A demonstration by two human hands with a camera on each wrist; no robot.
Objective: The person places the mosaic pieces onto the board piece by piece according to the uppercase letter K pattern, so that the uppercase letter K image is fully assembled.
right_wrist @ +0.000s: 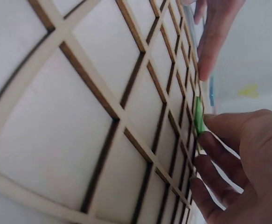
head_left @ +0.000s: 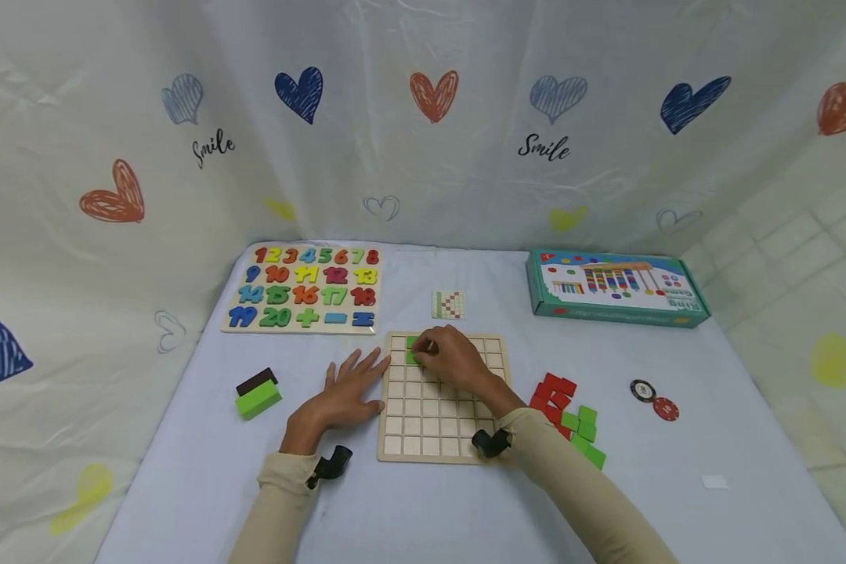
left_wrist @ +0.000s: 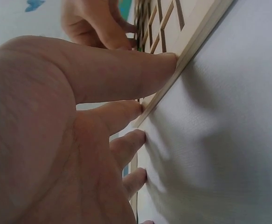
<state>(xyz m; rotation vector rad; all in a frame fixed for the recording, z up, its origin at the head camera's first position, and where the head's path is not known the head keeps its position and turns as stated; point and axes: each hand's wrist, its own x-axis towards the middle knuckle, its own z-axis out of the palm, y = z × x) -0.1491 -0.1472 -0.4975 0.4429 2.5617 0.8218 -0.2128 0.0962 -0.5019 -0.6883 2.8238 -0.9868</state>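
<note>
A wooden grid board (head_left: pixel 412 427) with square recesses lies on the table between both hands. My right hand (head_left: pixel 451 360) reaches over its upper part, thumb and index finger pinching a green square tile (right_wrist: pixel 199 116) low at the grid. Other green shows by those fingertips in the upper left cells, partly hidden by the hand. My left hand (head_left: pixel 341 403) rests at the board's left edge with fingers spread. Its thumb (left_wrist: pixel 149 70) and index fingertip touch the wooden rim, while the other fingers reach down beside it.
Loose red tiles (head_left: pixel 553 392) and green tiles (head_left: pixel 587 431) lie right of the board. A small patterned card (head_left: pixel 449 305) is behind it. Around stand a number puzzle (head_left: pixel 306 298), a boxed toy (head_left: pixel 616 286), a green block (head_left: pixel 258 400), a dark block (head_left: pixel 256 381) and round chips (head_left: pixel 666 408).
</note>
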